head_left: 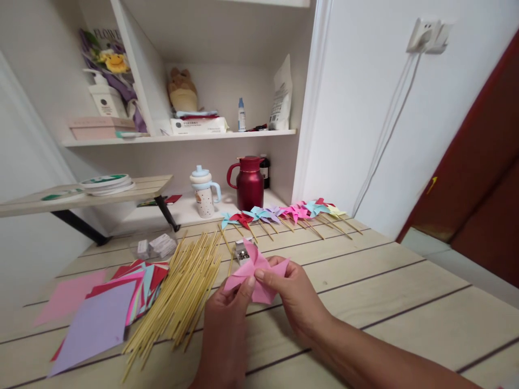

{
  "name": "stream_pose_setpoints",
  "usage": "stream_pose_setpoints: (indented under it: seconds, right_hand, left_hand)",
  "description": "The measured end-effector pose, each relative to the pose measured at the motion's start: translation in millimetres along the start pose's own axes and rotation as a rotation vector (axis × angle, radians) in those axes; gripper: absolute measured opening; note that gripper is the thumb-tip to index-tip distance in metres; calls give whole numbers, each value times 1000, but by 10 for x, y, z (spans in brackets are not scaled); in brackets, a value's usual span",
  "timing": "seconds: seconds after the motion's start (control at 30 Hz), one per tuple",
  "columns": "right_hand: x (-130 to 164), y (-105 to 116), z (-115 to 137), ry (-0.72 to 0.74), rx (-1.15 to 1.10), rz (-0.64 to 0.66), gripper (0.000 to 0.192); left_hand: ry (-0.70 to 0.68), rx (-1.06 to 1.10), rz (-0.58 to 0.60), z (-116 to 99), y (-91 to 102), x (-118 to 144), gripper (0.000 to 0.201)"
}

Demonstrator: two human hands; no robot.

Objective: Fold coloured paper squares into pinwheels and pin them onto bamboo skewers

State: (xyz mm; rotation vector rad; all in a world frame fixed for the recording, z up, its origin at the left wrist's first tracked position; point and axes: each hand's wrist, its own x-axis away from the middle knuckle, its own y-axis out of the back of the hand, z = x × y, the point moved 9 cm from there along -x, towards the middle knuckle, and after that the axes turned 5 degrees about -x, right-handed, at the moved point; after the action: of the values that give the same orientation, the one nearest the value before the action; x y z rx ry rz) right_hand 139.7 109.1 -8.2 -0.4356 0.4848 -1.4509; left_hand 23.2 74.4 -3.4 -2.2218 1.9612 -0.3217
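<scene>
Left hand (227, 310) and right hand (294, 294) both pinched shut on a folded pink paper pinwheel (255, 273), held just above the pale wooden plank table (405, 302); bundle of thin bamboo sticks (182, 292) beside the left hand, stack of coloured paper squares (105, 308) further left; row of finished paper pinwheels on sticks (287, 213) behind

Single head-worn view, forward and down, close over the wooden table (385, 281), shelves (182, 138) beyond.

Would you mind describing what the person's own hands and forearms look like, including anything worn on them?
Both are bare. The left hand and the right hand have no gloves, rings or bracelets that can be seen. The right forearm runs uncovered to the bottom edge of the picture, with no sleeve or watch in view. The fingernails are short and unpainted. Little of the left forearm shows.
</scene>
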Motion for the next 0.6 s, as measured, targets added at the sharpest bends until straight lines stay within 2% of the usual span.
stream_pose_setpoints:
  seconds: [0.17, 0.37, 0.47, 0.6]
  right_hand:
    - [21, -41, -36, -35, 5, 52, 30]
    - [-54, 26, 116, 21, 182, 101, 35]
    - [-97, 29, 234, 162, 349, 173, 46]
    - [38, -126, 445, 535, 703, 284, 57]
  left_hand:
    - [51, -37, -32, 10, 77, -9, 33]
    - [38, 90, 11, -114, 215, -113, 31]
    - [6, 146, -36, -225, 329, -142, 26]
    - [10, 171, -31, -249, 350, -138, 19]
